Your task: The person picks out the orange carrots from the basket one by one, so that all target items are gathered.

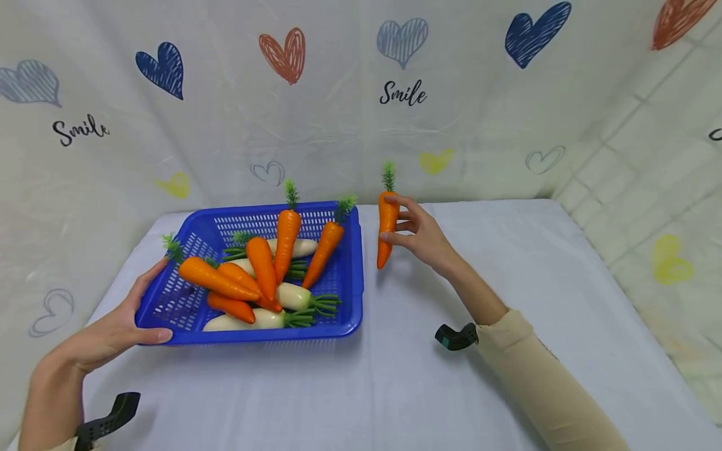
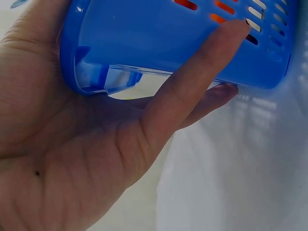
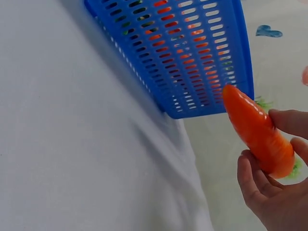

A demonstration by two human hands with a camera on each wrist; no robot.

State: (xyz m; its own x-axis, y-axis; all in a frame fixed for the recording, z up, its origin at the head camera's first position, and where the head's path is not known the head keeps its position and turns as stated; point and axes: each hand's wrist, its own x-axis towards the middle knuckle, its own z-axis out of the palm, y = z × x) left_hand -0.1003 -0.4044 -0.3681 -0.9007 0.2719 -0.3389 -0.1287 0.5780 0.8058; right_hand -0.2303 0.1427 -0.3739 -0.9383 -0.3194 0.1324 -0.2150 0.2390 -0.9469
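A blue plastic basket (image 1: 254, 337) stands on the white cloth, left of centre. My left hand (image 1: 109, 326) grips its near left corner, thumb over the rim and fingers against the outer wall, as the left wrist view also shows. Orange carrots (image 1: 288, 228) with green tops lie in the basket over several white radishes (image 1: 269, 319). To the right of the basket, my right hand (image 1: 423, 235) holds another carrot (image 1: 387, 216) between thumb and fingers. That carrot hangs upright, green top up and tip down; in the right wrist view its orange body (image 3: 257, 130) overlaps the basket's edge.
A white cloth (image 1: 395, 388) covers the table and extends in front and to the right. Behind it hangs a pale curtain (image 1: 338, 125) printed with hearts and "Smile". Black wrist mounts (image 1: 457, 337) sit at both wrists.
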